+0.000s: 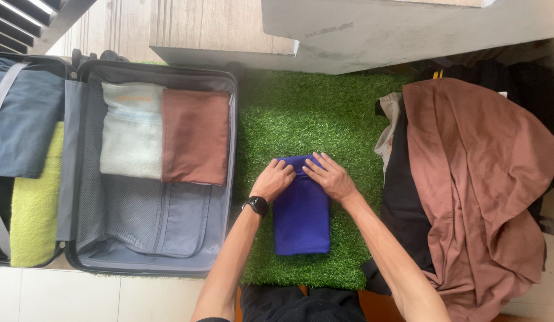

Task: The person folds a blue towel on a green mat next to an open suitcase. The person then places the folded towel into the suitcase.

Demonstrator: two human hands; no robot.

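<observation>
**Ana:** Head view first, biggest things: what fills the frame?

**Ben:** An open suitcase (pixel 150 173) lies flat at the left, its grey lining and zipped mesh pocket showing. To the right of it lies a patch of green artificial grass (pixel 315 116), and on the far right sits a heap of clothes topped by a loose brown garment (pixel 476 179) over something black.

**Ana:** What's packed in the case?

**Ben:** In the nearer half, a folded pale towel (pixel 131 131) and a folded rust-brown cloth (pixel 195 144) lie side by side, touching, at the upper end. In the other half, at the frame's left edge, a blue-grey folded piece (pixel 23 119) lies above a lime-green towel (pixel 35 209).

**Ana:** And the hands?

**Ben:** Both rest on a folded blue cloth (pixel 300 217), which lies on the grass between the suitcase and the heap, well clear of the heap. The left hand (pixel 274 179), with a black watch (pixel 256 204) on its wrist, has its fingers curled over the cloth's far left corner. The right hand (pixel 327 175) lies flatter, fingers spread and pressing the far edge beside it.

**Ana:** Gripping or just pressing?

**Ben:** The left looks clenched on the fabric edge; the right presses down with open fingers, grasping nothing.
</observation>
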